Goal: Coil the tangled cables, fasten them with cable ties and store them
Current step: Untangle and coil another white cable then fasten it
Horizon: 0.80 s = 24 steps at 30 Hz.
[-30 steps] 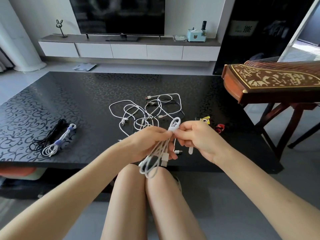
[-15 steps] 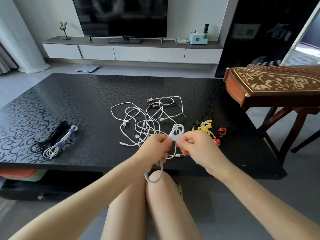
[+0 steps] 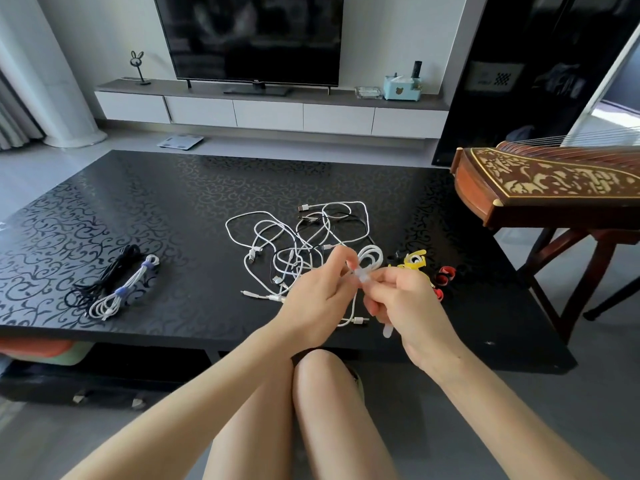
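Note:
My left hand (image 3: pixel 320 299) grips a coiled white cable (image 3: pixel 372 258) above the near edge of the black table (image 3: pixel 156 202). My right hand (image 3: pixel 403 299) pinches a white cable tie (image 3: pixel 362 276) wrapped around that coil; the tie's loose end (image 3: pixel 387 330) hangs below the hand. Behind my hands, a tangle of white and black cables (image 3: pixel 301 237) is spread over the table. At the left lie two bundles side by side: a white one (image 3: pixel 121 292) with blue ties and a black one (image 3: pixel 104 275). Yellow ties (image 3: pixel 414 261) and red ties (image 3: pixel 445 275) sit to the right of my hands.
A wooden zither (image 3: pixel 547 181) on a dark stand (image 3: pixel 568 271) juts in at the right, close to the table's corner. Beyond the table are a TV (image 3: pixel 249 36) on a low white cabinet (image 3: pixel 270 109) and a scale (image 3: pixel 180 141) on the floor. My knees (image 3: pixel 311 393) are below the table edge.
Both hands rose from my lap to above the table edge with the coil. The coil's lower part, which hung over my knees, is now hidden behind my left hand.

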{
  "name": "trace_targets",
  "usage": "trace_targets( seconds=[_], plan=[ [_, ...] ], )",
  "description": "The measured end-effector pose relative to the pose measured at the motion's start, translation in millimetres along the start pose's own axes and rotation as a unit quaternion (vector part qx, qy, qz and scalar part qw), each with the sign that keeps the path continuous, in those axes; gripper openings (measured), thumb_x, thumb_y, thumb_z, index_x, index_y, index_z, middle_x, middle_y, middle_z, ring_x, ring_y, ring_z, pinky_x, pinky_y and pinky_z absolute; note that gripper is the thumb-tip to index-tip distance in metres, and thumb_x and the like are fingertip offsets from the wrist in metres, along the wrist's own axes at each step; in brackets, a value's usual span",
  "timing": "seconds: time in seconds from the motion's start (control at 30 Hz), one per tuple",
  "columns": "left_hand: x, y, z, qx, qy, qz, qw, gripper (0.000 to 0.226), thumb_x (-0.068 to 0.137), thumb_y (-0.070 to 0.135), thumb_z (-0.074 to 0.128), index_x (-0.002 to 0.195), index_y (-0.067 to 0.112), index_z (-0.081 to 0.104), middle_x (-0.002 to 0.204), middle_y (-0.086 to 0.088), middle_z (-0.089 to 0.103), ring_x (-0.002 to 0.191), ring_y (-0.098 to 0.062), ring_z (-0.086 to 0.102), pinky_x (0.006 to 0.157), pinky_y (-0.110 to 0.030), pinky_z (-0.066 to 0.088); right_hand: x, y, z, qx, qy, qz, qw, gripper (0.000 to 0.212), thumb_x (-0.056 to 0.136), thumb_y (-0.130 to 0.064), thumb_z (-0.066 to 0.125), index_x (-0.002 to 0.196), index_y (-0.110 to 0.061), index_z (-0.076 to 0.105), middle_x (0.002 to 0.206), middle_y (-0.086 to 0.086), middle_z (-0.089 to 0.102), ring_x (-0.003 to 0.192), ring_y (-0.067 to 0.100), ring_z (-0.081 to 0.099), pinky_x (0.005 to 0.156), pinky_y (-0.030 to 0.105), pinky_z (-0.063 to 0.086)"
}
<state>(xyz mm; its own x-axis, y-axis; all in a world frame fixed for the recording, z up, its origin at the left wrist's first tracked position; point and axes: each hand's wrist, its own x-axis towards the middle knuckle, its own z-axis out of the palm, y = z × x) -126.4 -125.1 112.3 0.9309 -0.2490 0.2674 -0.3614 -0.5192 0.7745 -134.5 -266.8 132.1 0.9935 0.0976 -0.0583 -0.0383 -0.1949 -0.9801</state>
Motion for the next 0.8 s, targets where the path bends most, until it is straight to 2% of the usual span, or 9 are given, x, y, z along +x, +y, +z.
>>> trace_targets(
  seconds=[0.1,0.23,0.37,0.47,0.53,0.6,0.7,0.8],
  plan=[
    [4.1,0.2,-2.6,0.054,-0.028,-0.007,0.998,0.011,0.099,0.039,0.037,0.091,0.032,0.035,0.069,-0.007,0.057,0.051,-0.008,0.04,0.052,-0.022,0.032,0.0,0.1,-0.8,-0.026,0.003,-0.019,0.999,0.026,0.095,-0.02,0.054,0.076,-0.009,0.068,0.047,-0.005,0.048,0.046,0.007,0.039,0.04,0.019,0.029],
    [11.1,3.8,-5.6,0.122,-0.043,0.008,0.992,0.011,0.1,0.033,0.037,0.092,0.027,0.034,0.07,-0.012,0.058,0.052,-0.017,0.042,0.053,-0.034,0.037,0.2,0.7,1.0,-0.052,0.002,-0.032,0.998,0.032,0.095,-0.028,0.055,0.074,-0.008,0.067,0.044,-0.005,0.049,0.042,0.003,0.039,0.039,0.011,0.029],
    [11.9,7.7,-4.4,0.153,-0.041,0.046,0.986,0.016,0.101,0.022,0.036,0.087,0.015,0.034,0.067,-0.009,0.05,0.056,-0.021,0.04,0.056,-0.036,0.035,0.6,1.1,0.0,-0.06,0.003,-0.026,0.998,0.036,0.095,-0.027,0.056,0.072,0.0,0.063,0.044,-0.006,0.049,0.039,0.001,0.038,0.04,0.011,0.03],
    [12.2,9.1,3.9,0.184,-0.008,0.067,0.981,0.018,0.092,0.003,0.042,0.083,0.01,0.029,0.069,-0.003,0.044,0.058,-0.024,0.037,0.053,-0.035,0.028,3.0,-1.0,1.5,-0.052,0.004,-0.022,0.998,0.036,0.096,-0.023,0.054,0.073,0.004,0.062,0.044,-0.005,0.047,0.037,0.002,0.035,0.039,0.014,0.029],
    [12.7,9.1,10.8,0.161,0.028,0.047,0.985,0.023,0.081,-0.008,0.043,0.081,0.01,0.028,0.069,-0.003,0.046,0.057,-0.022,0.034,0.052,-0.031,0.024,3.9,-3.0,2.3,-0.043,0.005,-0.022,0.999,0.037,0.096,-0.026,0.055,0.073,0.002,0.063,0.044,-0.006,0.045,0.037,0.002,0.034,0.038,0.014,0.028],
    [13.1,8.5,16.8,0.125,0.074,0.017,0.989,0.03,0.079,-0.01,0.042,0.075,0.016,0.027,0.062,0.006,0.042,0.054,-0.015,0.032,0.048,-0.024,0.023,2.9,-4.2,1.9,-0.038,0.004,-0.026,0.999,0.037,0.095,-0.028,0.056,0.073,0.001,0.064,0.045,-0.006,0.045,0.041,0.004,0.035,0.041,0.015,0.028],
    [16.8,6.0,21.7,0.034,0.121,-0.044,0.991,0.035,0.088,-0.005,0.038,0.07,0.022,0.027,0.057,0.009,0.039,0.051,-0.01,0.03,0.046,-0.02,0.028,2.5,-4.3,-0.5,-0.025,0.009,-0.023,0.999,0.027,0.094,-0.017,0.055,0.078,0.0,0.068,0.046,-0.004,0.044,0.045,0.006,0.036,0.044,0.017,0.028],
    [23.1,8.4,21.2,-0.127,0.106,-0.129,0.978,0.027,0.097,0.005,0.036,0.073,0.017,0.038,0.06,0.003,0.048,0.055,-0.012,0.041,0.05,-0.022,0.035,5.0,-5.2,-3.8,-0.006,0.018,-0.012,1.0,0.023,0.092,-0.009,0.053,0.077,-0.005,0.07,0.045,-0.006,0.042,0.046,0.008,0.034,0.044,0.02,0.026]
  ],
)
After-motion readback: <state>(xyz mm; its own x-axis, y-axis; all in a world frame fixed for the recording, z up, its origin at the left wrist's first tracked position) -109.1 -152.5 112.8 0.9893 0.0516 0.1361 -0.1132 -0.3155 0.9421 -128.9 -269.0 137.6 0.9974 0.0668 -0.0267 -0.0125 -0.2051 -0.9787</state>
